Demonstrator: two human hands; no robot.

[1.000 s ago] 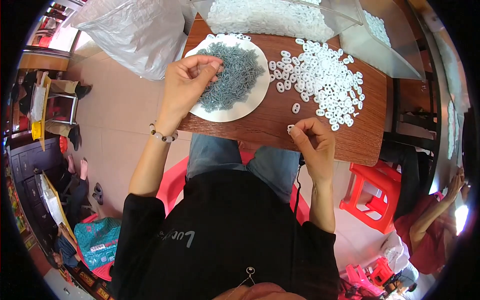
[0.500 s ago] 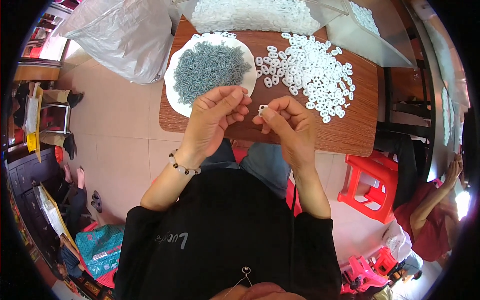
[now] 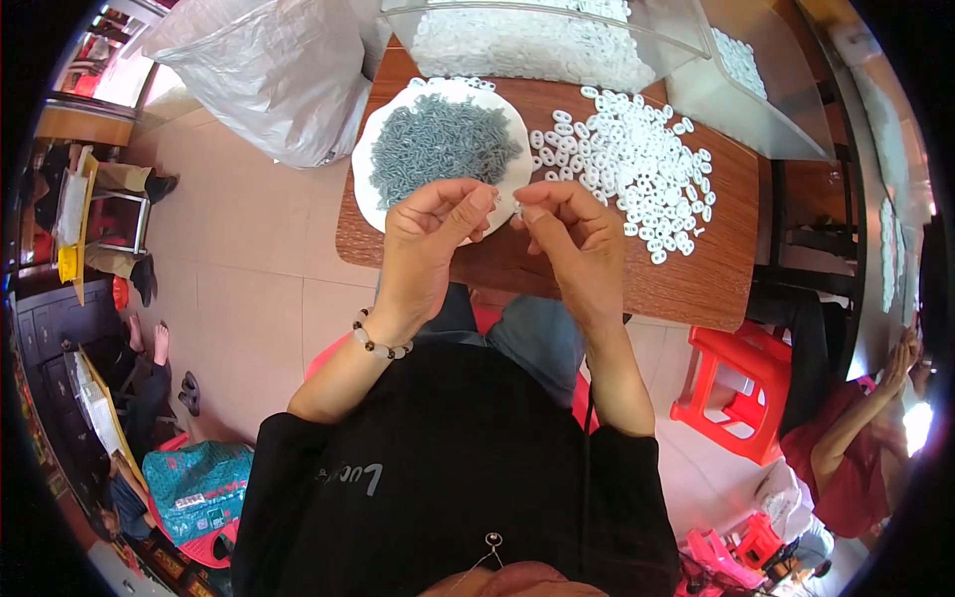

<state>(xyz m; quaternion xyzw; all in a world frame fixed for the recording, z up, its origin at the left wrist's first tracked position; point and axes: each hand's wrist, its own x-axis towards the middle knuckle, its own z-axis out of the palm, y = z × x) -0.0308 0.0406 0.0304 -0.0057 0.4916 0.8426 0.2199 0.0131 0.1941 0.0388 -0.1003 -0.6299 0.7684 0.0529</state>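
Note:
My left hand (image 3: 428, 244) is closed in a pinch above the table's near edge. A tiny pale piece shows at its fingertips, too small to name. Close beside it, my right hand (image 3: 579, 239) pinches a small white oval plastic piece (image 3: 518, 208) between thumb and forefinger, mostly covered by the fingers. The two sets of fingertips face each other, a narrow gap apart. Beyond my left hand sits a white plate (image 3: 364, 177) heaped with small grey screw-like pieces (image 3: 443, 144). Many loose white two-hole oval pieces (image 3: 632, 149) lie spread beyond my right hand.
A clear bin (image 3: 686, 47) of white pieces stands at the far edge of the brown table (image 3: 696, 289). To the left is a large pale sack (image 3: 264, 80). A red stool (image 3: 736, 388) stands at right, with another person's arm (image 3: 856, 423) beyond it.
My hands have come closer together, fingertips nearly meeting. The white oval piece in my right hand is now more hidden. The table and its contents sit slightly lower and further right in view.

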